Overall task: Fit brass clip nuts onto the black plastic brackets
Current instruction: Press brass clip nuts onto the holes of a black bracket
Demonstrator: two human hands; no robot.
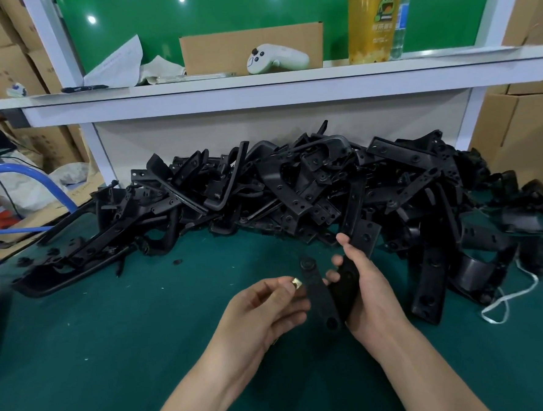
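One small brass clip nut (pixel 296 283) sits pinched between the thumb and fingertips of your left hand (pixel 264 310), just in front of the big heap of black plastic brackets (pixel 294 188), over the green bench mat (pixel 144 324). Your right hand (pixel 370 288), also just in front of the heap, has its fingers curled round a long black plastic bracket (pixel 348 280) with round holes, whose upper end reaches back to the heap's near edge. A flat black arm (pixel 320 294) with holes stands between the nut and your right palm; whether it belongs to the same piece is not clear.

By the look of it, you are at the fitting step. Nut and bracket are both in hand, and the nut lies just beside the arm's edge but is not yet on it. The next move likely calls for turning the nut's open mouth toward that edge and lining it up with a hole. Slide it on while your right grip keeps the bracket steady.
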